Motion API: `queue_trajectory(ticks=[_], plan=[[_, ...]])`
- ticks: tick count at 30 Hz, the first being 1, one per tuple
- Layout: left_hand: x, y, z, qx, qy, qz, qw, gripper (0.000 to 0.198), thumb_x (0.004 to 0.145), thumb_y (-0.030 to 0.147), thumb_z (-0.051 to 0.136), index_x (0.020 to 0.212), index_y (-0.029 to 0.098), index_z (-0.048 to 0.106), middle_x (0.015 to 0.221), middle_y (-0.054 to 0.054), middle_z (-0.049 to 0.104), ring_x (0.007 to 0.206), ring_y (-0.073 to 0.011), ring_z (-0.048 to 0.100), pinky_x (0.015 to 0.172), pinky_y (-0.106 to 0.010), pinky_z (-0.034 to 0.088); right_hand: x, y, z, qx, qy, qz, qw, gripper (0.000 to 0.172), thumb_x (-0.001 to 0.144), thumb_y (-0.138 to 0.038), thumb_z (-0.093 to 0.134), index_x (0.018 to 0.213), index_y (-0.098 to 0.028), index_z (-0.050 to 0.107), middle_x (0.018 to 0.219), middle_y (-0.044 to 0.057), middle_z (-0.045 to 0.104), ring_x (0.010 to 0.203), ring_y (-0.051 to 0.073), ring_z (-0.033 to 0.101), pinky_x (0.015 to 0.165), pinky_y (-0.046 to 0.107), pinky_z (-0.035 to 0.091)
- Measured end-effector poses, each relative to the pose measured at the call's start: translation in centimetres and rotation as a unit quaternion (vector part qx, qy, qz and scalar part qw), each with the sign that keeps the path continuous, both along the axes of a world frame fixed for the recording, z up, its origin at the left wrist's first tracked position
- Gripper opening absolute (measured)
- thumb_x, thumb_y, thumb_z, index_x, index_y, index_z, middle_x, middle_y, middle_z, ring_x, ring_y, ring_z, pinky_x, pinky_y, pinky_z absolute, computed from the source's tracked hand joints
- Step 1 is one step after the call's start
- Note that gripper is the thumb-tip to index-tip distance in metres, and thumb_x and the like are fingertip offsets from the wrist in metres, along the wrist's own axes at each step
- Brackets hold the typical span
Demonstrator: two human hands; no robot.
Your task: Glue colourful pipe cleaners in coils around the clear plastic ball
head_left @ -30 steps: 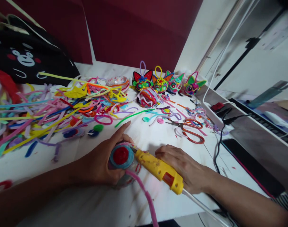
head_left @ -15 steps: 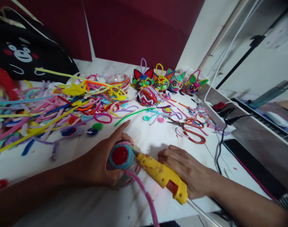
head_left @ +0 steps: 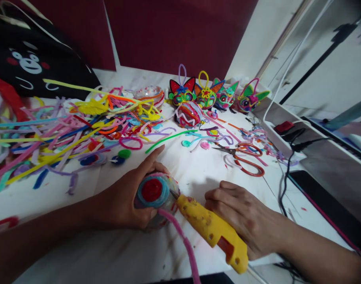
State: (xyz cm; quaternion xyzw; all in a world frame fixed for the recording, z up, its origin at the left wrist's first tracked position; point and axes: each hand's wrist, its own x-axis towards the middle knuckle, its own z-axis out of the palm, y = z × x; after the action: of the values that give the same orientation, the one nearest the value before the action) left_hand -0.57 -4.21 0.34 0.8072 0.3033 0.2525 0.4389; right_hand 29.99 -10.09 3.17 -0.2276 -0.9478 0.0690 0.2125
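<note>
My left hand (head_left: 133,193) is closed around a clear rounded ball (head_left: 170,205), its index finger stretched out past the top. A coiled disc, red in the middle with a blue ring (head_left: 153,190), sits on the ball's near left side. From beneath the disc a pink pipe cleaner (head_left: 185,238) hangs toward me. In my right hand (head_left: 238,215) is a yellow hot glue gun (head_left: 211,228), gripped from its right side. The metal nozzle meets the ball beside the disc's right edge; whether glue is coming out cannot be made out.
A heap of coloured pipe cleaners (head_left: 88,130) covers the left. Orange-handled scissors (head_left: 247,159) lie open at right. Several eared pipe-cleaner ornaments (head_left: 183,94) stand at the back near a wrapped ball (head_left: 188,115). A black phone (head_left: 325,209) and cables (head_left: 284,189) line the right edge.
The view has shifted slightly. The glue gun's body has tilted and its rear end sits lower, with the nozzle still beside the disc. Both hands keep their holds.
</note>
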Motion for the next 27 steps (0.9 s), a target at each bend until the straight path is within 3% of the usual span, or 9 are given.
queue_trajectory(ticks=[8, 12, 17, 21, 27], plan=[[0.15, -0.24, 0.69, -0.031, 0.007, 0.013, 0.999, 0.111, 0.076, 0.019, 0.064, 0.166, 0.025, -0.001, 0.138, -0.01, 0.056, 0.122, -0.0283, 0.058, 0.095, -0.037, 0.052, -0.15, -0.51, 0.38, -0.024, -0.002, 0.006, 1.0, 0.032, 0.106, -0.036, 0.037, 0.11, -0.013, 0.057, 0.094, 0.015, 0.066, 0.068, 0.023, 0.059, 0.061, 0.039, 0.041], [0.23, -0.17, 0.72, -0.041, 0.006, 0.01, 0.999, 0.114, 0.074, 0.017, 0.064, 0.166, 0.026, -0.002, 0.136, -0.009, 0.058, 0.111, -0.0257, 0.063, 0.093, -0.038, 0.054, -0.21, -0.67, 0.3, -0.031, -0.002, 0.013, 0.999, 0.03, 0.105, -0.035, 0.036, 0.11, -0.014, 0.057, 0.092, 0.014, 0.066, 0.065, 0.022, 0.058, 0.06, 0.039, 0.039], [0.4, -0.17, 0.4, 0.0, -0.007, 0.007, 1.0, 0.111, 0.076, 0.019, 0.064, 0.166, 0.027, 0.0, 0.139, -0.009, 0.056, 0.12, -0.0277, 0.061, 0.09, -0.034, 0.055, -0.1, -0.69, 0.27, -0.028, -0.001, 0.013, 1.0, 0.037, 0.107, -0.038, 0.031, 0.108, -0.014, 0.058, 0.09, 0.014, 0.067, 0.063, 0.021, 0.056, 0.059, 0.039, 0.038], [0.42, -0.3, 0.46, -0.009, -0.009, 0.013, 1.0, 0.109, 0.077, 0.019, 0.063, 0.167, 0.026, 0.001, 0.135, -0.008, 0.058, 0.116, -0.0267, 0.063, 0.089, -0.034, 0.055, -0.04, -0.53, 0.42, -0.021, 0.002, 0.004, 1.0, 0.044, 0.11, -0.041, 0.024, 0.104, -0.013, 0.058, 0.09, 0.014, 0.068, 0.065, 0.021, 0.057, 0.059, 0.039, 0.04], [0.2, -0.26, 0.54, -0.007, 0.008, 0.008, 1.0, 0.112, 0.075, 0.016, 0.063, 0.166, 0.03, 0.0, 0.138, -0.007, 0.057, 0.12, -0.0265, 0.06, 0.094, -0.035, 0.053, -0.02, -0.31, 0.42, 0.011, 0.007, -0.017, 1.0, 0.04, 0.109, -0.042, 0.029, 0.104, -0.014, 0.057, 0.091, 0.014, 0.068, 0.068, 0.021, 0.061, 0.061, 0.038, 0.043]])
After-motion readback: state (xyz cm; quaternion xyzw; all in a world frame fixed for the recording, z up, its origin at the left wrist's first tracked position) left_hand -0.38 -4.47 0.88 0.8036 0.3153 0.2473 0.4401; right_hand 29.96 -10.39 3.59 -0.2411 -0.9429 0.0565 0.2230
